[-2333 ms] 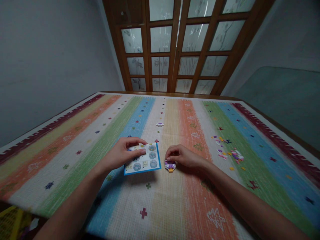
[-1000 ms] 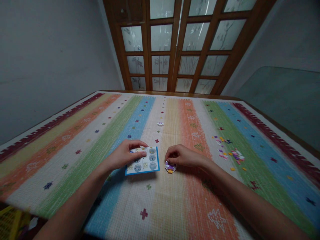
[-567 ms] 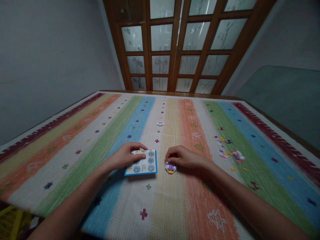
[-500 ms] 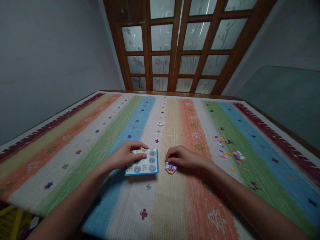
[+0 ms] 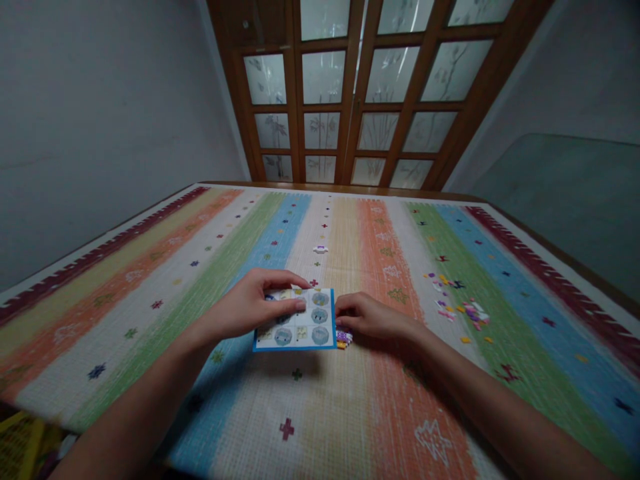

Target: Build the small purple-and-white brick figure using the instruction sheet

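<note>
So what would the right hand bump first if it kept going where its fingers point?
Probably the card in the left hand; the right hand looks almost against its edge.

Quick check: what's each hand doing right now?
Left hand: closed on the blue-bordered paper instruction card.
Right hand: closed on the small purple-and-white brick figure.

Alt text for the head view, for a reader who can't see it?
The left hand holds a blue-edged card beside a brick model at the fingertips of the right hand, on a striped tablecloth; loose bricks lie farther right.
</note>
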Tool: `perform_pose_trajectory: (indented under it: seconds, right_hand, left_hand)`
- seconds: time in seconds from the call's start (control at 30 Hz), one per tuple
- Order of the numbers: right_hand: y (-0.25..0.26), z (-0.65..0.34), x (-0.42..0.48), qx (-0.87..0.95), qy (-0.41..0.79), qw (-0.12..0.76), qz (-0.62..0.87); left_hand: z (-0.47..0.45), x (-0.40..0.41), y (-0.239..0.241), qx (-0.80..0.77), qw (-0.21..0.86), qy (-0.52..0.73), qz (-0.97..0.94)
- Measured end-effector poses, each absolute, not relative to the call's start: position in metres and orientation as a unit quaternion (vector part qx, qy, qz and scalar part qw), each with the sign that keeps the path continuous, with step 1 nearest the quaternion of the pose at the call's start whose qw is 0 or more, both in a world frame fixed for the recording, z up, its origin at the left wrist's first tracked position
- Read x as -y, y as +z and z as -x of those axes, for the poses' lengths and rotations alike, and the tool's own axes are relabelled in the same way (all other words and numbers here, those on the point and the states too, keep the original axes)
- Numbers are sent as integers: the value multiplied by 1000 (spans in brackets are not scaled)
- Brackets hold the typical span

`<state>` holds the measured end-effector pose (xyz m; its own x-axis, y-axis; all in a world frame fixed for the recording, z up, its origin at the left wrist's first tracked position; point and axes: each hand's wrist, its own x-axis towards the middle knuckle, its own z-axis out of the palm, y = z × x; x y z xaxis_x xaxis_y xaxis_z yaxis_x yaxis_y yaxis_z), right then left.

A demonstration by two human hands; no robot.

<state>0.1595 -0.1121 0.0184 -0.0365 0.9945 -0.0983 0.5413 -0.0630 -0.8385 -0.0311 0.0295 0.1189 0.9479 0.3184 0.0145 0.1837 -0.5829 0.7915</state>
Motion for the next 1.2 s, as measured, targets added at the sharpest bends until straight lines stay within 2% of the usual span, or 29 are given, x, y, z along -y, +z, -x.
perform_pose_trajectory:
  seconds: [1.2]
  right_hand:
    - [19, -157, 114, 609, 378, 307, 626]
  left_hand:
    - [31, -24, 126, -129, 427, 82, -891]
